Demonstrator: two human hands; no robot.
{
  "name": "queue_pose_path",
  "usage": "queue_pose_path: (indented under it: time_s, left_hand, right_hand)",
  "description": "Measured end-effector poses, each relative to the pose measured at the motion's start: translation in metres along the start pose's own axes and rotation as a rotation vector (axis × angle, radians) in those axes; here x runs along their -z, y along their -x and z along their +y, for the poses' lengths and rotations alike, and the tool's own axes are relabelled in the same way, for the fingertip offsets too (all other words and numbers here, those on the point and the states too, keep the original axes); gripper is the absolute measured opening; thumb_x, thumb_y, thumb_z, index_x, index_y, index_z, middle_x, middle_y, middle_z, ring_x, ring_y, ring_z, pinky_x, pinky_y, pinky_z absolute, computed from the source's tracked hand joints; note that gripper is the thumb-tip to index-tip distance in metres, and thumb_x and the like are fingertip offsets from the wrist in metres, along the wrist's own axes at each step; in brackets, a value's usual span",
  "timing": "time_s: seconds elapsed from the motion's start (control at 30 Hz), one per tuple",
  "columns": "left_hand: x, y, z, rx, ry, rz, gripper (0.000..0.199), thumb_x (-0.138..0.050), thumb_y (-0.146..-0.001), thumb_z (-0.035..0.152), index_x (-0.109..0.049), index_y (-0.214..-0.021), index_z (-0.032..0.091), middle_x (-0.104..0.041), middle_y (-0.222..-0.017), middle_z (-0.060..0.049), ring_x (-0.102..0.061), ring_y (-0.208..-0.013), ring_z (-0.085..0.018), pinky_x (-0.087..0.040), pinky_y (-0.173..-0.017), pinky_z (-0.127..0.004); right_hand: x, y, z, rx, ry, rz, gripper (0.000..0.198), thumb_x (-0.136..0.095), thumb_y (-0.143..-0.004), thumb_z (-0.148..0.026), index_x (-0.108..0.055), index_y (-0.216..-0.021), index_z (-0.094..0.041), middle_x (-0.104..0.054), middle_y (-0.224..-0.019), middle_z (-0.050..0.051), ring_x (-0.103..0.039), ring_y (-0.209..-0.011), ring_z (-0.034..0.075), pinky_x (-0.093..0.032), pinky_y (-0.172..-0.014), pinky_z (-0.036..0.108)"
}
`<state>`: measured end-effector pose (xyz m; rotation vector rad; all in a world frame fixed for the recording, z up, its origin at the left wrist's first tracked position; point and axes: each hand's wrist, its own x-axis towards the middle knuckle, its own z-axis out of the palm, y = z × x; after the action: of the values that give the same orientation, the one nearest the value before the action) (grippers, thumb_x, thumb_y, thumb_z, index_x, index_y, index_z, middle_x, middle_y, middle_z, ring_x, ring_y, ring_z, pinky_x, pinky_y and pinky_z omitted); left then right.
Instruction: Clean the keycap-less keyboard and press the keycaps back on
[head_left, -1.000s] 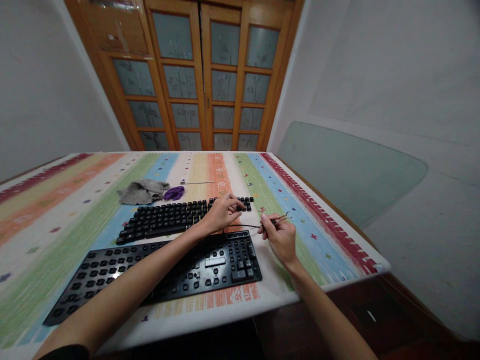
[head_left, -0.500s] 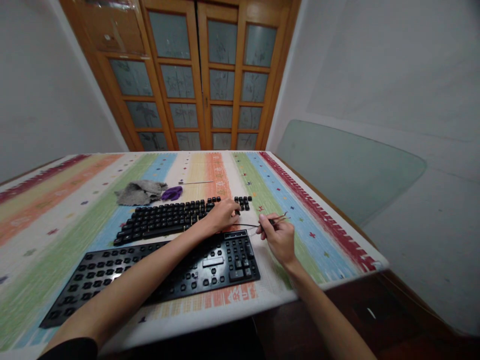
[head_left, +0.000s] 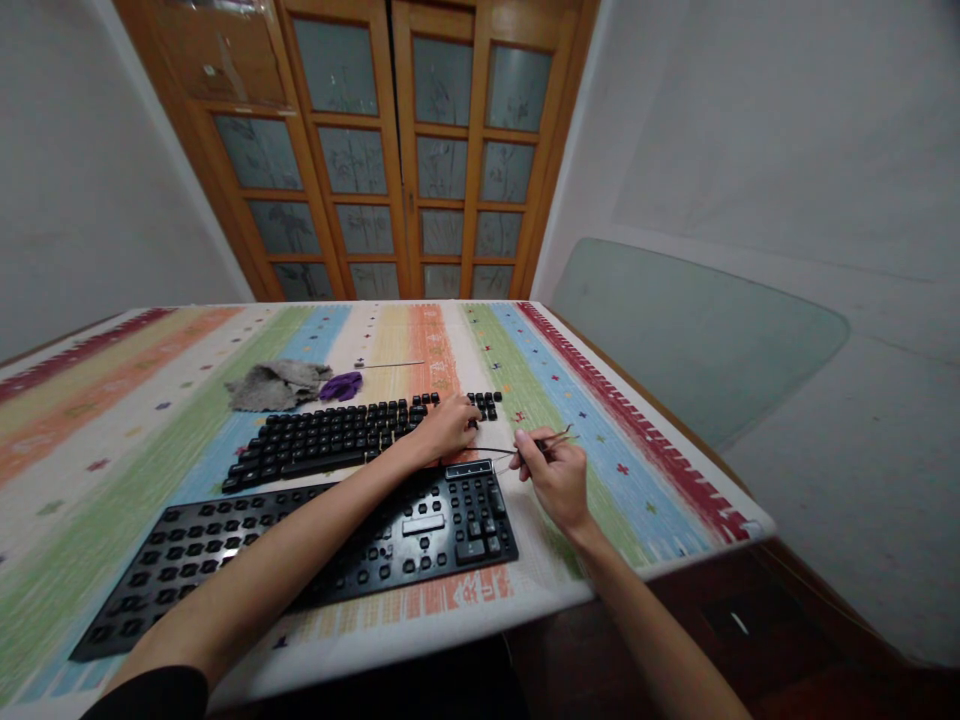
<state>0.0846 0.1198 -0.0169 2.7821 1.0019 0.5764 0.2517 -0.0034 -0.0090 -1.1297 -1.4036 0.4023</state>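
Note:
My left hand (head_left: 450, 425) reaches over the right side of the rows of loose black keycaps (head_left: 330, 435), its fingers bent together at a small dark piece that looks like a keycap. Its forearm crosses the black keyboard (head_left: 424, 545), hiding the middle of it. Most keys are off this keyboard, though a few remain at its lower right. Right of the keyboard, my right hand (head_left: 555, 478) pinches a thin dark tool (head_left: 491, 450). The shaft points left toward my left hand, and two thin brownish prongs stick out behind the fingers.
A crumpled grey cloth (head_left: 277, 385) and a purple bundle (head_left: 341, 386) lie beyond the keycaps. A thin rod (head_left: 390, 364) lies farther back. The striped tablecloth (head_left: 615, 470) covers the table, whose right edge runs near a wall. Wooden glazed doors (head_left: 397, 160) stand behind.
Both hands stay almost in place, with the same tool in my right hand. The whole view has shifted very slightly.

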Motion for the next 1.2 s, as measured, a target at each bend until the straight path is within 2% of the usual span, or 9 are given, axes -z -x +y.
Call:
queue_pose_path:
  time_s: [0.27, 0.5, 0.67, 0.83, 1.0, 1.07, 1.2]
  left_hand:
    - [-0.001, -0.001, 0.002, 0.026, -0.01, 0.001, 0.026, -0.056, -0.078, 0.007, -0.069, -0.1, 0.012, -0.069, -0.094, -0.012, -0.061, -0.096, -0.027, -0.052, -0.086, -0.038]
    - [-0.001, 0.0, 0.003, 0.033, 0.0, 0.017, 0.021, -0.057, -0.078, 0.008, -0.068, -0.095, 0.015, -0.067, -0.093, -0.01, -0.061, -0.095, -0.025, -0.051, -0.085, -0.036]
    - [0.007, 0.009, 0.004, 0.024, 0.021, 0.029, 0.019, -0.059, -0.08, 0.009, -0.067, -0.096, 0.015, -0.066, -0.096, -0.009, -0.059, -0.096, -0.024, -0.049, -0.088, -0.036]
    - [0.024, 0.043, 0.019, -0.053, 0.112, 0.026, 0.012, -0.056, -0.091, 0.019, -0.066, -0.098, 0.016, -0.066, -0.099, -0.008, -0.059, -0.098, -0.024, -0.048, -0.091, -0.039]
    - [0.038, 0.092, 0.043, -0.104, 0.238, -0.046, 0.022, -0.058, -0.093, 0.021, -0.063, -0.114, 0.02, -0.066, -0.115, -0.008, -0.058, -0.111, -0.024, -0.048, -0.099, -0.041]
    - [0.039, 0.108, 0.051, -0.076, 0.267, -0.057, 0.024, -0.059, -0.093, 0.023, -0.062, -0.117, 0.02, -0.065, -0.12, -0.009, -0.057, -0.116, -0.025, -0.046, -0.104, -0.043]
    - [0.035, 0.13, 0.061, -0.025, 0.299, -0.042, 0.032, -0.064, -0.09, 0.028, -0.061, -0.121, 0.02, -0.064, -0.122, -0.01, -0.058, -0.115, -0.025, -0.047, -0.103, -0.042]
  right_hand:
    - [0.001, -0.001, -0.003, 0.026, 0.034, -0.009, 0.046, -0.059, -0.094, -0.043, -0.062, -0.056, -0.019, -0.064, -0.051, 0.001, -0.056, -0.04, 0.011, -0.045, -0.048, 0.024]
    - [0.001, 0.0, -0.001, 0.046, 0.049, -0.025, 0.045, -0.059, -0.094, -0.041, -0.063, -0.056, -0.018, -0.063, -0.051, 0.0, -0.056, -0.041, 0.01, -0.045, -0.05, 0.023]
    - [0.002, 0.003, -0.001, 0.036, 0.017, -0.082, 0.044, -0.059, -0.094, -0.04, -0.063, -0.056, -0.018, -0.063, -0.051, 0.0, -0.055, -0.039, 0.009, -0.043, -0.047, 0.022]
    - [0.004, 0.012, 0.002, 0.022, -0.036, -0.228, 0.041, -0.06, -0.093, -0.041, -0.063, -0.06, -0.017, -0.065, -0.053, 0.001, -0.055, -0.038, 0.01, -0.043, -0.043, 0.021]
    - [0.006, 0.026, 0.003, 0.015, -0.064, -0.334, 0.04, -0.059, -0.094, -0.042, -0.062, -0.062, -0.018, -0.065, -0.053, 0.001, -0.057, -0.04, 0.011, -0.044, -0.044, 0.021]
    - [0.005, 0.03, 0.003, 0.004, -0.069, -0.351, 0.038, -0.06, -0.094, -0.041, -0.063, -0.064, -0.018, -0.065, -0.052, 0.001, -0.057, -0.04, 0.011, -0.045, -0.043, 0.021]
    - [0.0, 0.037, 0.0, 0.012, -0.06, -0.353, 0.035, -0.061, -0.093, -0.038, -0.064, -0.065, -0.019, -0.065, -0.051, 0.0, -0.056, -0.037, 0.011, -0.044, -0.042, 0.021]
